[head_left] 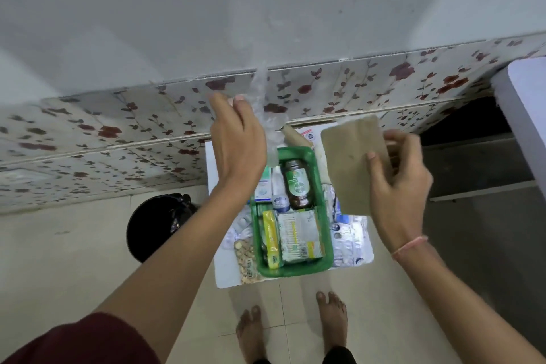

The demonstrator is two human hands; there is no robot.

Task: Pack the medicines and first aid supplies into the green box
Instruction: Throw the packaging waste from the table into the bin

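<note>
The green box stands on a small white table below me. Inside it lie a brown bottle, a small white bottle, a white carton, a yellow pack and a pale green-white packet. My left hand is raised above the box's far left corner and pinches a clear plastic wrapper. My right hand holds a flat beige bandage pad up at the box's right. Blister strips lie right of the box, a tablet strip left of it.
A black bin stands on the floor left of the table. A wall with floral tiles runs behind. A white ledge and a dark gap sit at right. My bare feet are on the tiled floor.
</note>
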